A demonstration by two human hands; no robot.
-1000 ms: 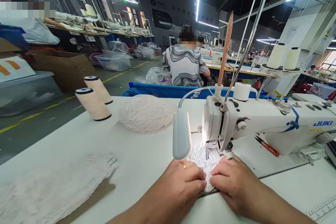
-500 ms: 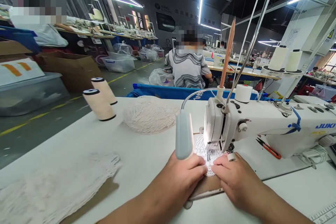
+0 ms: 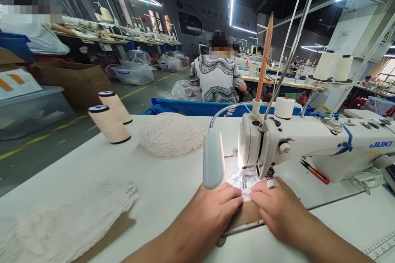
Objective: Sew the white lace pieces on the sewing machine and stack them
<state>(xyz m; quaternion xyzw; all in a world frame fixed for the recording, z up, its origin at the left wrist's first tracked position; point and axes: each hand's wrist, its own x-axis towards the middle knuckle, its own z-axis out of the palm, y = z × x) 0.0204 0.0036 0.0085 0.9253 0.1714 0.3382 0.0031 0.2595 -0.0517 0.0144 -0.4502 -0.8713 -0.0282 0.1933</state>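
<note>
A small piece of white lace (image 3: 246,195) lies under the needle area of the white sewing machine (image 3: 296,135). My left hand (image 3: 218,205) pinches the lace's left edge, fingers pressed together. From the other side my right hand (image 3: 274,203) grips its right edge, just below the presser foot (image 3: 245,181). The fingertips of both hands almost meet at the lace. A lit grey lamp (image 3: 213,160) hangs over my left hand and hides part of it. Much of the lace behind the foot is washed out by the light.
A stack of lace pieces (image 3: 174,135) and two cream thread cones (image 3: 110,125) stand left of the machine. More white lace (image 3: 68,218) lies at the front left. Red-handled thread snips (image 3: 315,172) rest under the machine arm. A co-worker (image 3: 217,74) sits ahead.
The lace has slid a little forward under the presser foot, so less of it shows in front. Both hands keep their hold. The view has shifted slightly to the right.
</note>
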